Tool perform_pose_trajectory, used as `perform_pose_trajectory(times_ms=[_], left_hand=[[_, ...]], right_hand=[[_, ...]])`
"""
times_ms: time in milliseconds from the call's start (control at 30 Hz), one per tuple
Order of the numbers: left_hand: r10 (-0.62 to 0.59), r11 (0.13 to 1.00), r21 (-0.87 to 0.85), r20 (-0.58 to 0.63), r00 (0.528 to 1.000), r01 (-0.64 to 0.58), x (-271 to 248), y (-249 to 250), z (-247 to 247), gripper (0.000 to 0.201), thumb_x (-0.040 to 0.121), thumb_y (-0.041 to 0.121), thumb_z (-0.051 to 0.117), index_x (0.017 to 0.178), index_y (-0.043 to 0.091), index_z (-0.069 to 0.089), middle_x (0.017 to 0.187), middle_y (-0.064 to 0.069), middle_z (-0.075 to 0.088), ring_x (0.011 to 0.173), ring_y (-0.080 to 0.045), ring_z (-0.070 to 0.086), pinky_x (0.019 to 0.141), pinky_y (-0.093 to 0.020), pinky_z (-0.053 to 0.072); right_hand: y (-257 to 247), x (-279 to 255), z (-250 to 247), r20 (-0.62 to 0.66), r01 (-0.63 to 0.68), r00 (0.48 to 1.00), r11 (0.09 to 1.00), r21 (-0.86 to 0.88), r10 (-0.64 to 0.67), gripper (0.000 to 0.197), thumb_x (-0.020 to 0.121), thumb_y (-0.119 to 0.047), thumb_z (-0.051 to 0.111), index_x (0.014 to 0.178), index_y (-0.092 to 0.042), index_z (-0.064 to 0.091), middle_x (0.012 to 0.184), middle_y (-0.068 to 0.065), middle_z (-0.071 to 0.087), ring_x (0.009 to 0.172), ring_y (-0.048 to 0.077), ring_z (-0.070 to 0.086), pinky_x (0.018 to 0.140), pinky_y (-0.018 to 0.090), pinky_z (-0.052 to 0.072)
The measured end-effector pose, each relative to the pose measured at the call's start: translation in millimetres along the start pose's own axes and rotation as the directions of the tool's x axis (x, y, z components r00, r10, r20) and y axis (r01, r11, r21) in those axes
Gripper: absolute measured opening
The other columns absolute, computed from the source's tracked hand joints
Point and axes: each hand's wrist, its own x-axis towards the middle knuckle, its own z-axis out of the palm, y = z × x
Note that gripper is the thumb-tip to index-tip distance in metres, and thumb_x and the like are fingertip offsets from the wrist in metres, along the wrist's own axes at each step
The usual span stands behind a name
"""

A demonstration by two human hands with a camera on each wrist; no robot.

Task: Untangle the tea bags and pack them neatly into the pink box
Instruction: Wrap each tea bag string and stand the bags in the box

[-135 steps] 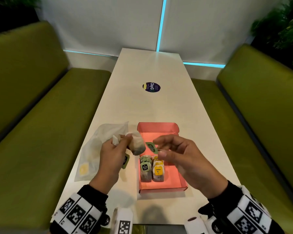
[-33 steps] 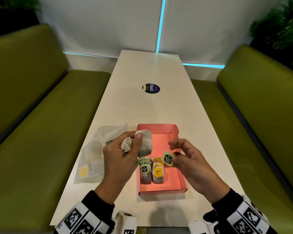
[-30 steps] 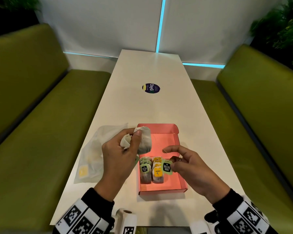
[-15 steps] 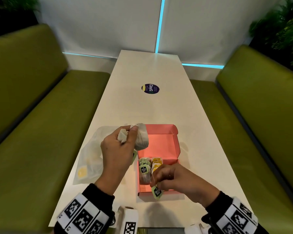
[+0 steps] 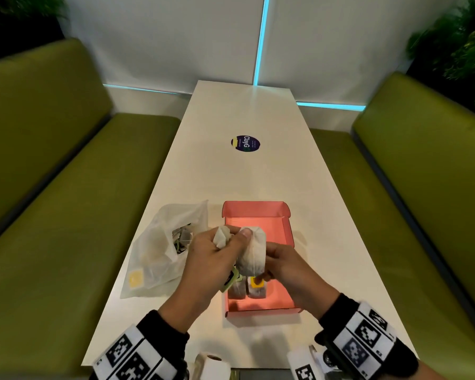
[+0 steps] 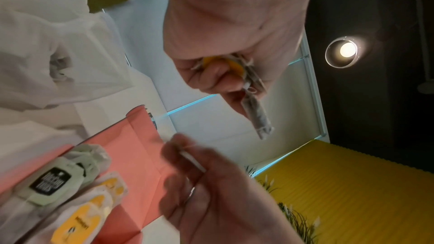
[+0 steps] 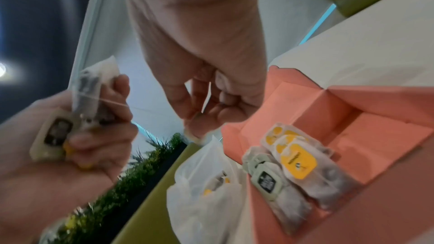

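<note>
With our left hand gripping the tangled tea bags above the pink box and our right hand pinching a string, we should probably pull gently, avoiding tearing the paper.

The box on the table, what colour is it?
Pink; the box shows best in the head view.
</note>
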Motion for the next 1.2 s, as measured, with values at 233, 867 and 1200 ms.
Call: perform_pose_trajectory(times_ms=[233,867,1200], left_hand=[[-0.093,0.991,0.097,0.045,0.995,0.088,-4,-10,1,0.020,0.085,0.019,0.066,0.065,0.017,0.067,0.064,0.004,0.064,0.059,-0.004,0.057,0.053,-0.012,0.043],[-0.181,0.983,0.049,0.075,0.981,0.178,-1,-7,-4,0.025,0.088,0.020,0.062,0.066,0.009,0.063,0.052,0.006,0.056,0.050,0.000,0.053,0.047,-0.010,0.040],[-0.086,0.982,0.174,0.048,0.995,0.077,0,-12,-5,0.025,0.088,0.025,0.063,0.064,0.018,0.062,0.047,0.007,0.059,0.047,-0.007,0.057,0.050,-0.016,0.046]], right_hand=[[-23,2,-5,-0.219,0.267,0.953,0.923,0.277,-0.209,0.022,0.081,0.004,0.062,0.085,-0.016,0.069,0.071,-0.004,0.067,0.066,0.012,0.057,0.059,0.021,0.046],[-18,-23,-19,0.051,0.344,0.938,0.939,-0.016,-0.343,0.021,0.075,-0.010,0.059,0.083,-0.019,0.076,0.098,-0.002,0.068,0.100,0.018,0.063,0.086,0.040,0.052],[-19,-29,-8,-0.024,0.300,0.954,0.947,0.117,-0.299,0.014,0.074,-0.003,0.069,0.087,-0.005,0.072,0.085,-0.003,0.073,0.076,0.009,0.066,0.066,0.019,0.051]])
